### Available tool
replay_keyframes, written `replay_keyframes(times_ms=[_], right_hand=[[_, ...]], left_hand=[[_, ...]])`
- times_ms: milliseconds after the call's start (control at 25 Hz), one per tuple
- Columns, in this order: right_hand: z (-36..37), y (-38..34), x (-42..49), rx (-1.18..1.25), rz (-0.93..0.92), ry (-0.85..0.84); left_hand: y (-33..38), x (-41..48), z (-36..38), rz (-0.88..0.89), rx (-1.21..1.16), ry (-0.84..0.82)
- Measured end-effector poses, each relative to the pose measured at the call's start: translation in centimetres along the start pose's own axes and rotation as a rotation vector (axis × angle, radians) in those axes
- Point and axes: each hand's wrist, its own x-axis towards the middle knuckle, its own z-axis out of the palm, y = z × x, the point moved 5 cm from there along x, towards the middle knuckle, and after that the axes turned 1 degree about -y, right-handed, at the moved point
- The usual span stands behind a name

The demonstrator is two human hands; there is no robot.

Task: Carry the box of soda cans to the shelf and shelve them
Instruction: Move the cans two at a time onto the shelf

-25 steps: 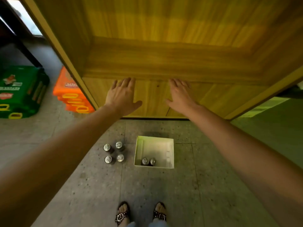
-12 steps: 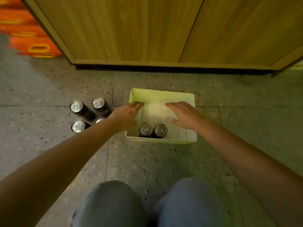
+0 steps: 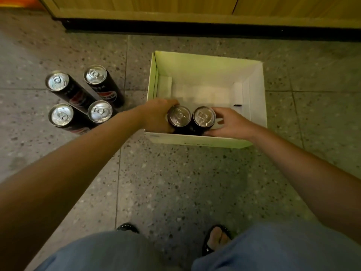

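An open white cardboard box (image 3: 256, 89) sits on the speckled floor in front of me. Two black soda cans stand upright side by side at its near wall. My left hand (image 3: 156, 116) wraps around the left can (image 3: 179, 115). My right hand (image 3: 232, 124) curls around the right can (image 3: 204, 116), fingers on its far and near sides. Both cans still rest on the box bottom. Left of the box, several more black cans (image 3: 78, 98) stand in a tight cluster on the floor.
The wooden shelf unit's base (image 3: 175, 8) with a dark kick strip runs along the top. An orange crate corner (image 3: 17, 0) shows at top left. My knees in blue trousers (image 3: 273, 249) and sandalled feet fill the bottom edge.
I have bent down from the shelf toward the floor. Both hands dropped from the shelf board into the box and closed around the two cans.
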Motion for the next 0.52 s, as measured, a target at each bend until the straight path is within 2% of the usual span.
replay_keyframes(times_ms=[80, 160, 240, 400, 520], right_hand=[[-0.2, 0.1, 0.3, 0.098, 0.019, 0.026], [-0.2, -0.1, 0.6, 0.212, 0.038, 0.056], [0.0, -0.4, 1.1, 0.299, 0.046, 0.085], [-0.2, -0.7, 1.8, 0.381, 0.049, 0.174], [-1.0, -1.6, 1.4, 0.343, 0.027, 0.21]], left_hand=[[-0.2, 0.5, 0.2, -0.057, -0.19, 0.006], [-0.5, 0.9, 0.8, -0.136, -0.523, 0.018], [-0.7, 1.1, 1.6, -0.207, -0.759, 0.062], [-0.5, 1.5, 2.1, -0.218, -0.869, 0.157], [-0.2, 1.2, 1.2, -0.203, -0.933, 0.184]])
